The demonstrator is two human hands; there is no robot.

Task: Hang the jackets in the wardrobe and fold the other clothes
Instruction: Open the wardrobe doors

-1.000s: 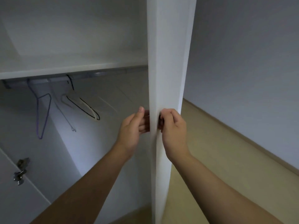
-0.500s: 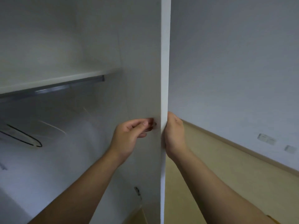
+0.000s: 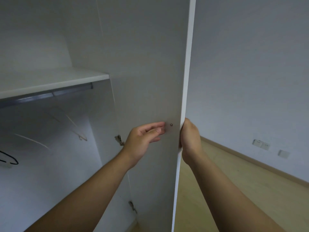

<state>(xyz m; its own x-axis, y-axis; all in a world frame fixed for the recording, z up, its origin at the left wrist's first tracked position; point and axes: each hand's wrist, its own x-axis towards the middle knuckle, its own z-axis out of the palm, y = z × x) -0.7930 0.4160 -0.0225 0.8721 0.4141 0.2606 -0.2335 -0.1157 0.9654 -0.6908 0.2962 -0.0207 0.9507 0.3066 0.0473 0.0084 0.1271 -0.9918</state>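
A white wardrobe door (image 3: pixel 147 64) stands swung wide, its inner face toward me. My left hand (image 3: pixel 143 139) touches that inner face with straight fingers, beside a small screw (image 3: pixel 171 124). My right hand (image 3: pixel 189 139) is on the far side of the door's front edge (image 3: pixel 187 81); its fingers are hidden behind the panel. Inside the wardrobe, a metal rail (image 3: pixel 50 95) runs under a white shelf (image 3: pixel 55 81). A black hanger (image 3: pixel 10 159) shows at the far left. No clothes are in view.
Two door hinges (image 3: pixel 119 139) (image 3: pixel 133 206) sit on the wardrobe's side. To the right lie a pale wood floor (image 3: pixel 234 173), a grey wall and wall sockets (image 3: pixel 260 144). Faint scratch marks line the wardrobe's back panel.
The door has swung further open, showing more of its inner face. My left fingers have straightened flat against it. My view has turned right, so most hangers have left the frame.
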